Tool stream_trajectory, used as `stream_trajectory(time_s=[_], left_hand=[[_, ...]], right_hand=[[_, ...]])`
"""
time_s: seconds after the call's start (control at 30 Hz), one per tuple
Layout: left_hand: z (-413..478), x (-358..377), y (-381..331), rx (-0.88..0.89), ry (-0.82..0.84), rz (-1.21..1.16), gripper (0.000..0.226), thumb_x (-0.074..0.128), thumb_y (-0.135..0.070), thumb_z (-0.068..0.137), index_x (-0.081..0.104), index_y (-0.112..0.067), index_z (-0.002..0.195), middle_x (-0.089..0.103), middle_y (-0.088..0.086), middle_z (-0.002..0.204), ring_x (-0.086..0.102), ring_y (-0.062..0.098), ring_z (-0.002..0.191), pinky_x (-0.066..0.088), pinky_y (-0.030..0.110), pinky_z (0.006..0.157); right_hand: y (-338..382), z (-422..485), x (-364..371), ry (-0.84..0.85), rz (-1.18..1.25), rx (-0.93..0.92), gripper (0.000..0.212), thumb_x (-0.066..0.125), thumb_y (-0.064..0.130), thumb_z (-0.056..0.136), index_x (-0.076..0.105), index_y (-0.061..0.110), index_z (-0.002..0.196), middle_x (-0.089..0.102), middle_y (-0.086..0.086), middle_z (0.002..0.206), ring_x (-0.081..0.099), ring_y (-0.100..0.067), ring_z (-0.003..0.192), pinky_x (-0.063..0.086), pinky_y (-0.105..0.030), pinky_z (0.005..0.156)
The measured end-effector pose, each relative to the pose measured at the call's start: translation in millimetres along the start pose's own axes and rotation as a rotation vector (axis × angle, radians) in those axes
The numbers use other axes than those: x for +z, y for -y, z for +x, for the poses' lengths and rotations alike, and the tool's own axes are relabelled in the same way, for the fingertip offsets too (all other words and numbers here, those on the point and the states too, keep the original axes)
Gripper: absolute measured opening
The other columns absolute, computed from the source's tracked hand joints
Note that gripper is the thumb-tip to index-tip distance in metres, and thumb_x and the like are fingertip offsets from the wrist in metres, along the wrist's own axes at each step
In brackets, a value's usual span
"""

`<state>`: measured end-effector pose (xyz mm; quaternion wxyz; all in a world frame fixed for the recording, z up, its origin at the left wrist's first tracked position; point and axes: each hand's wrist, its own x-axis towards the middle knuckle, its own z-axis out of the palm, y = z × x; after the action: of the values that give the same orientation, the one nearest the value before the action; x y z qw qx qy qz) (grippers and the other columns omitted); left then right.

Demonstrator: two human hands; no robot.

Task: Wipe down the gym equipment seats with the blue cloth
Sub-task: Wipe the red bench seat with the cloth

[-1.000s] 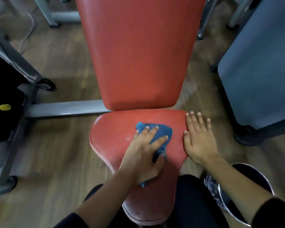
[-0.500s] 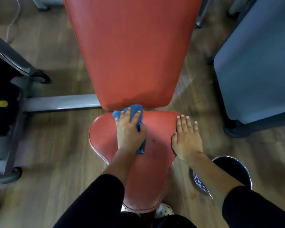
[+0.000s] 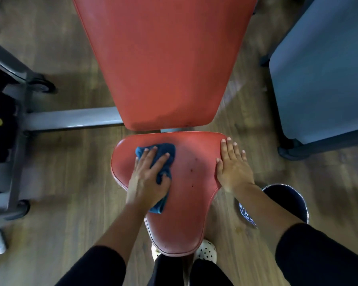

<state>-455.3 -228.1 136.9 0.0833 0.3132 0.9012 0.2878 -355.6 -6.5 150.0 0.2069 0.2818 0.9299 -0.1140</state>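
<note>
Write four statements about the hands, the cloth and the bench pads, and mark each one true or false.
1. The left hand presses the blue cloth onto the red seat. True.
2. The right hand holds a second cloth. False: it lies flat on the seat's right edge, fingers straight, holding nothing.
3. The blue cloth is on the backrest. False: it is on the seat's left part, short of the backrest.
4. The floor looks like wood. True.
</note>
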Motion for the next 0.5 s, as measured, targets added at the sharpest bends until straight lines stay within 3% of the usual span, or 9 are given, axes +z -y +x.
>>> stream_trajectory(time_s=[0.27, 0.5], left_hand=[[45, 16, -13, -0.231, -0.066, 0.064, 0.056, 0.045, -0.032, 0.074, 0.063, -0.012, 0.124, 0.049, 0.020, 0.138, 0.041, 0.042, 0.130, 0.032, 0.059, 0.106], [12, 33, -62, 0.023, 0.172, -0.080, 0.057, 0.044, -0.039, 0.081, 0.057, -0.016, 0.130, 0.037, 0.015, 0.148, 0.027, 0.036, 0.140, 0.019, 0.053, 0.114]], right_hand=[[4, 3, 2, -0.005, 0.078, 0.016, 0.058, 0.019, 0.025, 0.103, -0.012, 0.011, 0.150, -0.016, -0.005, 0.159, -0.011, -0.020, 0.147, -0.008, -0.034, 0.119], [8, 3, -6, 0.032, 0.053, 0.052, 0.060, 0.025, 0.023, 0.102, -0.005, 0.010, 0.152, -0.008, -0.007, 0.161, -0.003, -0.026, 0.148, -0.002, -0.039, 0.120]])
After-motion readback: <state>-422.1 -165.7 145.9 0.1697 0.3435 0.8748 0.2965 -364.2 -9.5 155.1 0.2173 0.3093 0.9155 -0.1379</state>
